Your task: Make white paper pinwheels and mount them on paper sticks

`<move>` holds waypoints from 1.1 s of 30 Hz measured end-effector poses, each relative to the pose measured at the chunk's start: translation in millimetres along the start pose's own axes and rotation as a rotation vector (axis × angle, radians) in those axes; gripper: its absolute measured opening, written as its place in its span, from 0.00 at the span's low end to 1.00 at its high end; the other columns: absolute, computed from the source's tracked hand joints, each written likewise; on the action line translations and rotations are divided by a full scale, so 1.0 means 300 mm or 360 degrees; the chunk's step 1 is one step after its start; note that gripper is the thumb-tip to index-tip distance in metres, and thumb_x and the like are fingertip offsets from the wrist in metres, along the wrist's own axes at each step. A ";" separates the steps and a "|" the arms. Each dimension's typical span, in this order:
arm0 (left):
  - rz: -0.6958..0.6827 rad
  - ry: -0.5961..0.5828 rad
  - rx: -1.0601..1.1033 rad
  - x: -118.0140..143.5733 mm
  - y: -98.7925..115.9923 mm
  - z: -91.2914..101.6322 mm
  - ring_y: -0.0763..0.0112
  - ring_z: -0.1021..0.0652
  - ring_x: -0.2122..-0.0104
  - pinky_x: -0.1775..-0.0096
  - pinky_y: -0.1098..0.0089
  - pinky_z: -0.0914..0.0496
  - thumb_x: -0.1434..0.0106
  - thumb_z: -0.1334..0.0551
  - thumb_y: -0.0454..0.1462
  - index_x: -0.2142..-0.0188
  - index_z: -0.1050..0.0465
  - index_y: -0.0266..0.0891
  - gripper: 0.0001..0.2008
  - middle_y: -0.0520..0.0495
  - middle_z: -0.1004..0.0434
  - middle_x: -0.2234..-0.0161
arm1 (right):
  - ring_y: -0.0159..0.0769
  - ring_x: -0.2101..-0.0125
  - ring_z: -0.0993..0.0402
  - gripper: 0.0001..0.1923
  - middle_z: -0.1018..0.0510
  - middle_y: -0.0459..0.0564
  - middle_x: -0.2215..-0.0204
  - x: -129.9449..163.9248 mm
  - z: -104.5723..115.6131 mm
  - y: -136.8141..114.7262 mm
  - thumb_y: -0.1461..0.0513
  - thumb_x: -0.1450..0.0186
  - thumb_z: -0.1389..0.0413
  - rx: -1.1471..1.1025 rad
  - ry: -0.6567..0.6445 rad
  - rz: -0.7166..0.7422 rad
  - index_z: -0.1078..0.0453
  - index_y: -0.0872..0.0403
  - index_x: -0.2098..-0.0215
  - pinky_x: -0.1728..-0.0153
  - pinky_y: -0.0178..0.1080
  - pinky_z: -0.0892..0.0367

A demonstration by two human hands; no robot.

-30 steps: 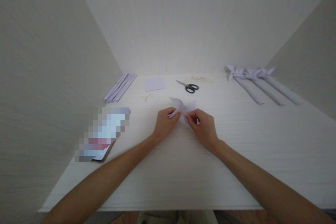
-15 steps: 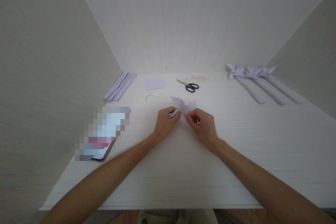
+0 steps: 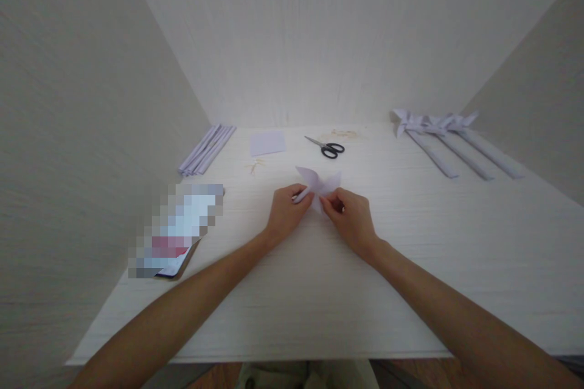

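Evidently, both hands are closed on a pale-lilac folded-paper pinwheel [image 3: 325,185] midway along the white streaky worktop [image 3: 292,310]: the left hand [image 3: 288,209] grips one side, the right hand [image 3: 353,214] pinches near its centre. Black-handled metal scissors [image 3: 326,148] lie beyond, near the back edge.

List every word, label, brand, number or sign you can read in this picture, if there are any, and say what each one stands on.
No readable text anywhere.
Phone: the screen is mostly pixelated, so nothing on it can be read.
Scissors: no brand legible; any mark would be too small.
Paper square: no writing visible.
Folded paper: no writing visible on the parts that show.
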State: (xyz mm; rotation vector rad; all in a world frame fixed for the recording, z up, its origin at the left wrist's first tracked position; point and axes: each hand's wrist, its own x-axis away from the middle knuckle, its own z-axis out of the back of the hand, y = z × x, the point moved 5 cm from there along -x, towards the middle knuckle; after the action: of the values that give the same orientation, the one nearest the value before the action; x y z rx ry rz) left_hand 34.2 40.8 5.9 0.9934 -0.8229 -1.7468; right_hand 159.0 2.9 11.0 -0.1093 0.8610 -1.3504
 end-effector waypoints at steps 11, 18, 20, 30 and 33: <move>-0.0007 -0.0012 -0.0013 0.003 -0.002 -0.001 0.74 0.30 0.76 0.72 0.75 0.37 0.48 0.45 0.37 0.75 0.29 0.34 0.09 0.51 0.28 0.78 | 0.28 0.81 0.39 0.08 0.33 0.44 0.83 -0.003 -0.001 -0.005 0.62 0.44 0.49 -0.0048 -0.0008 0.0047 0.40 0.55 0.79 0.79 0.31 0.45; -0.0025 0.0008 -0.0064 0.002 0.005 0.003 0.75 0.31 0.76 0.72 0.75 0.38 0.48 0.45 0.36 0.75 0.28 0.34 0.09 0.52 0.28 0.78 | 0.29 0.83 0.39 0.10 0.32 0.45 0.84 -0.006 -0.017 0.004 0.61 0.42 0.51 0.0030 -0.0113 -0.0011 0.40 0.55 0.81 0.80 0.31 0.47; -0.0035 0.0004 -0.0087 0.002 0.010 0.003 0.75 0.31 0.77 0.73 0.75 0.38 0.48 0.45 0.36 0.75 0.28 0.34 0.09 0.52 0.28 0.79 | 0.29 0.83 0.39 0.12 0.32 0.45 0.84 -0.007 -0.021 0.001 0.61 0.41 0.52 0.0084 -0.0170 -0.0011 0.39 0.55 0.81 0.80 0.32 0.47; 0.0007 -0.0007 -0.0072 0.002 0.001 0.000 0.74 0.30 0.76 0.72 0.75 0.38 0.48 0.45 0.36 0.75 0.29 0.33 0.09 0.51 0.28 0.78 | 0.27 0.83 0.37 0.06 0.30 0.44 0.84 -0.008 0.009 -0.010 0.62 0.44 0.47 -0.0212 0.0014 0.0050 0.36 0.56 0.77 0.80 0.30 0.43; 0.0004 -0.0007 -0.0069 -0.001 0.001 0.002 0.74 0.30 0.76 0.72 0.74 0.38 0.48 0.45 0.36 0.76 0.29 0.33 0.09 0.51 0.28 0.78 | 0.28 0.82 0.35 0.07 0.29 0.44 0.84 -0.006 0.015 -0.024 0.62 0.45 0.46 -0.0308 0.0006 0.0141 0.35 0.56 0.80 0.79 0.30 0.40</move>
State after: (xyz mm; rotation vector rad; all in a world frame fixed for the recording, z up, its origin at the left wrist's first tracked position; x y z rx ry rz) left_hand 33.8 40.9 6.5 0.9598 -0.7858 -1.7578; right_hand 155.9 0.9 18.8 -0.2167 0.9877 -1.1834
